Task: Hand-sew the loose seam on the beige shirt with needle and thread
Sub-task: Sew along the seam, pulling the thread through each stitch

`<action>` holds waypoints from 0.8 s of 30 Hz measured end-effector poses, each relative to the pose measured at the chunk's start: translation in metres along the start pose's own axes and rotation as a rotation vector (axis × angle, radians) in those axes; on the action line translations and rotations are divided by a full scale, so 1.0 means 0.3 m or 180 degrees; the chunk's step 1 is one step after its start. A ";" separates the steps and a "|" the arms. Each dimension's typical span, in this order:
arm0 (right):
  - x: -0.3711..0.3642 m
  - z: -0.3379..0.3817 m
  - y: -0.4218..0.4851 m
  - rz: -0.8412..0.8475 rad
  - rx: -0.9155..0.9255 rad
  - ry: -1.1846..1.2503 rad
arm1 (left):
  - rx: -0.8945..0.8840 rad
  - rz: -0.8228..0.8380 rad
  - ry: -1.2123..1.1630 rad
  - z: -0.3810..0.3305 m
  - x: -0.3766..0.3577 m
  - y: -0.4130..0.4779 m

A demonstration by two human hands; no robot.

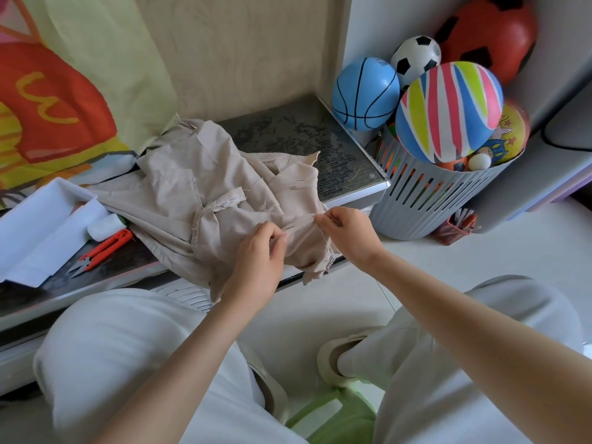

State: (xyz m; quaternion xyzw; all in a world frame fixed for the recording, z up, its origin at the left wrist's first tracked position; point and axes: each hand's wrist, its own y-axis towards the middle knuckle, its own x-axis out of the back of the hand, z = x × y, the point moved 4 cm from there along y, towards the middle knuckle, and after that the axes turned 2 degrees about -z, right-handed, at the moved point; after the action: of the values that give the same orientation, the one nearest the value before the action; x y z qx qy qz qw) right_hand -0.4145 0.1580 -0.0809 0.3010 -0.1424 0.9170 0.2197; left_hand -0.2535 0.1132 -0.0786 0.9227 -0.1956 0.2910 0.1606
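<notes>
The beige shirt (205, 187) lies crumpled on a low dark table (307, 136), its frayed edge hanging over the front. My left hand (261, 254) grips a fold of the shirt near that edge. My right hand (347, 230) pinches the fabric's seam just to the right, fingertips close together; a thin thread (325, 240) hangs below them. The needle itself is too small to make out.
Orange thread snips (102, 248) and a white spool (102, 227) lie left of the shirt beside a white box (41, 222). A grey slatted basket (439, 193) full of balls stands right of the table. My knees and a green stool (333, 418) are below.
</notes>
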 end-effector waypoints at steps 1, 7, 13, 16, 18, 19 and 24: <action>-0.005 -0.004 -0.001 0.0021 -0.0023 -0.0028 | 0.0212 0.0079 -0.0163 0.004 -0.003 0.003; -0.027 -0.019 -0.013 0.0141 -0.0033 -0.0196 | 0.0627 0.0095 -0.0455 0.043 0.003 0.016; -0.043 -0.013 -0.032 0.0235 0.0117 -0.0285 | 0.0526 0.0192 -0.0220 0.104 0.011 0.010; -0.048 -0.008 -0.039 0.0246 0.0180 -0.0307 | 0.0649 0.0318 -0.0028 0.125 0.005 0.010; -0.049 -0.007 -0.042 0.0245 0.0188 -0.0304 | 0.0812 0.0397 0.0004 0.128 0.003 0.011; -0.048 -0.007 -0.044 0.0242 0.0183 -0.0285 | 0.0928 0.0442 -0.0016 0.125 0.001 0.011; -0.050 -0.009 -0.049 0.0305 0.0182 -0.0216 | 0.1277 0.0785 -0.0525 0.079 -0.018 0.010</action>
State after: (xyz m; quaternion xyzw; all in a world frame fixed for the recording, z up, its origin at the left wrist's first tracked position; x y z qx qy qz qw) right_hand -0.3976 0.1669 -0.0902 0.3309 -0.1377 0.9194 0.1620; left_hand -0.2477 0.1024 -0.0999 0.9259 -0.2574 0.2651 -0.0790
